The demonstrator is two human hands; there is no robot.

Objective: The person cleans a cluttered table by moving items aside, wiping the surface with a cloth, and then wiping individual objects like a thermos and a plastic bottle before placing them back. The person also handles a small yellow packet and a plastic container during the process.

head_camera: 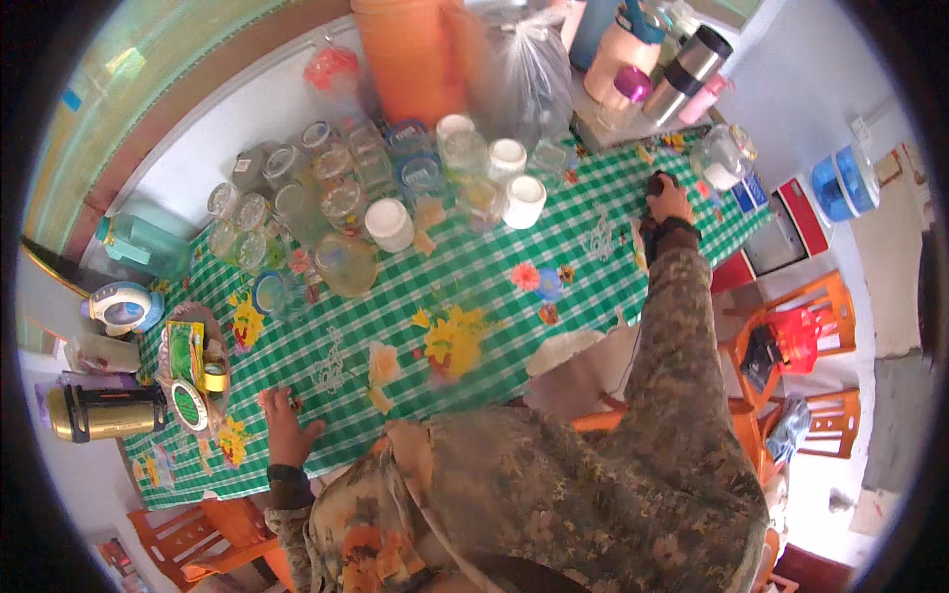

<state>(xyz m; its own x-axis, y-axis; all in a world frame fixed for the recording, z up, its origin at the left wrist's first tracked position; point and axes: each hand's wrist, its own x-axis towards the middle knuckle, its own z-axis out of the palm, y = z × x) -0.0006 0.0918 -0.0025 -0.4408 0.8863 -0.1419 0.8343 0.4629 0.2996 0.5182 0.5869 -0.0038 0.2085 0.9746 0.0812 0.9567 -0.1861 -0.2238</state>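
Note:
My left hand (288,431) rests with spread fingers on the front left of the green checked, flower-printed tablecloth (460,274) and holds nothing. At the table's right end, my outstretched right hand (672,203) grips a small black object (658,182); the hand hides most of it, so its kind is unclear. A clear jar (723,156) lies to the right of that hand, near a blue box (749,194). Between my hands, toward the back, stand several glass jars (345,204) and white-lidded containers (524,201).
An orange bucket (415,67), a knotted plastic bag (530,74) and a steel tumbler (686,74) line the back. On the left are a basket (222,363) of small packets and a gold thermos (111,413). Wooden chairs (823,422) stand to the right.

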